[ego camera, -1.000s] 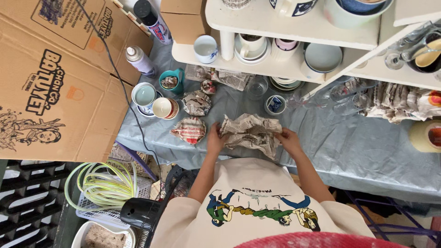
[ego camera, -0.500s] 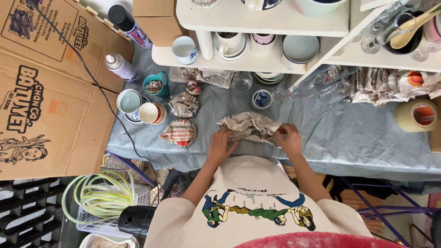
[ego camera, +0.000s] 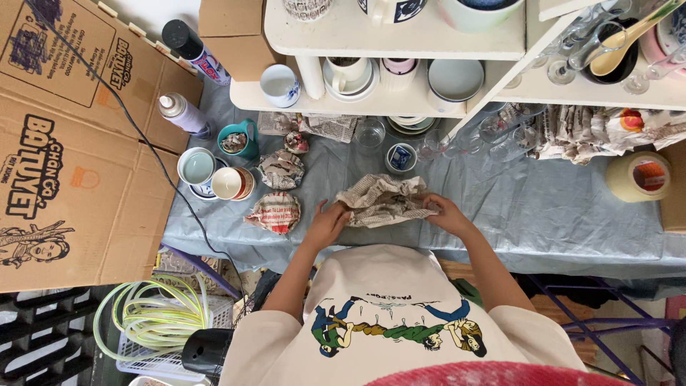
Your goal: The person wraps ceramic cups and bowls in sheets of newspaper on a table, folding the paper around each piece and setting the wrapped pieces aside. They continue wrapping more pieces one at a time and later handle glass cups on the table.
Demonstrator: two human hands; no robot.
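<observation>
Newspaper (ego camera: 382, 201), crumpled into a bundle, sits on the grey-blue cloth of the counter (ego camera: 543, 221) right in front of me, and both my hands are on it: my left hand (ego camera: 327, 225) cups its left end with fingers curled around the paper, my right hand (ego camera: 444, 213) pinches the right end. What is inside I cannot tell. To do this well I judge I should keep the bundle resting on the counter, press the loose folds in evenly from both ends, and not squeeze hard. To the left lie two finished paper-wrapped lumps, one with red print (ego camera: 275, 212), one greyer (ego camera: 281, 169). Further left a big brown flattened carton (ego camera: 68, 143) leans with black lettering and a line drawing. A roll of tan tape (ego camera: 638, 176) with a red-and-white core label sits far right, and a lilac spray can (ego camera: 183, 114) stands behind the cups.
</observation>
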